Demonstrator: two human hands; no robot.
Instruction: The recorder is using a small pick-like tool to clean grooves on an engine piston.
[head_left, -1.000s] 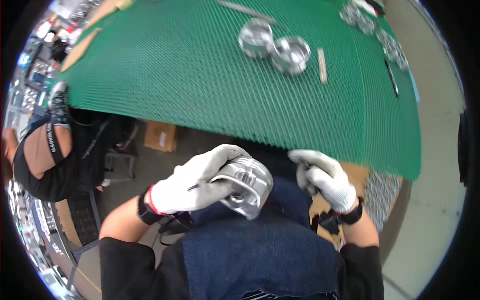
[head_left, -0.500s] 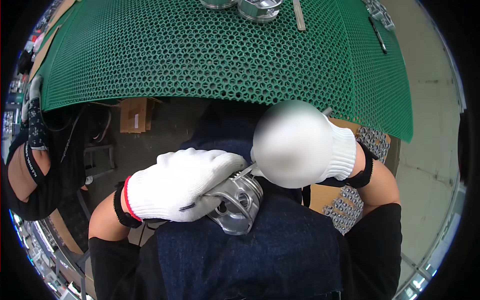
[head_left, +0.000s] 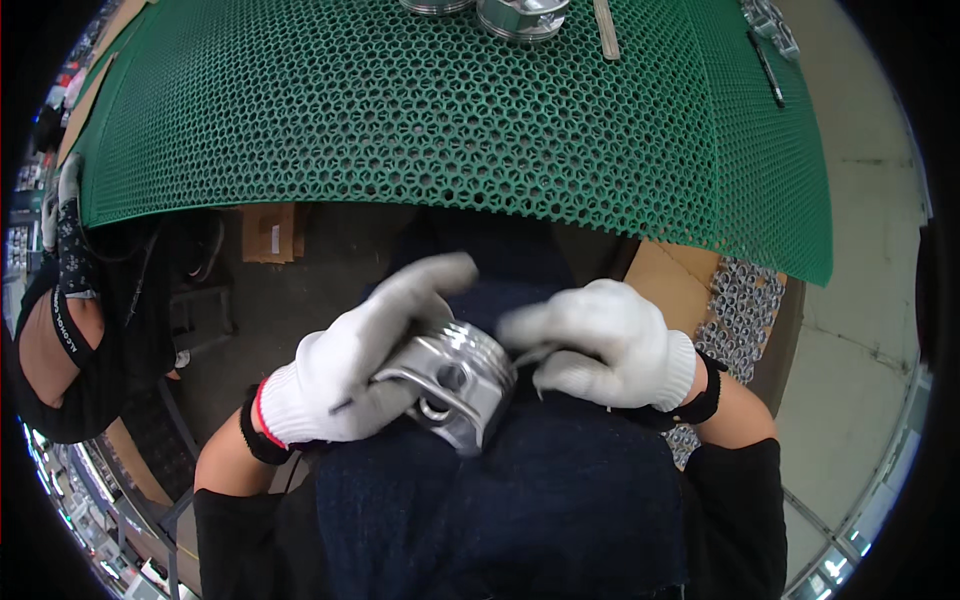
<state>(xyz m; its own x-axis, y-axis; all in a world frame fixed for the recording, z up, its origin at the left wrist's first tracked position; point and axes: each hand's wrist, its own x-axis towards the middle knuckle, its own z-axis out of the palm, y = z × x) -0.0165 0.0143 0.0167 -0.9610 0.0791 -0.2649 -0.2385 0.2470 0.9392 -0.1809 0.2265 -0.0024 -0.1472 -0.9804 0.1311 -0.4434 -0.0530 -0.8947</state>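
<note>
My left hand point(head_left: 365, 365), in a white knit glove with a red cuff edge, grips a silvery metal piston point(head_left: 460, 385) above my lap. Its index finger is lifted and blurred over the piston's ringed top. The pin bore and curved skirt face toward me. Just right of the piston, my right hand point(head_left: 610, 345), also gloved in white, has its fingers pinched together. A thin tool point(head_left: 535, 354), smeared by motion, sticks out from that pinch toward the ring grooves. The tool's other end is hidden by the hand.
A green honeycomb mat point(head_left: 420, 120) covers the table ahead, with pistons point(head_left: 522, 18), a flat strip point(head_left: 606, 30) and a black pen point(head_left: 766, 70) on it. Many metal parts point(head_left: 740, 310) lie on cardboard at lower right. Another person's arm point(head_left: 75, 250) is at the left.
My right hand has lowered and turned, with its fingers now at the piston's right side. My left index finger has lifted off the piston, which has tilted and shifted slightly left.
</note>
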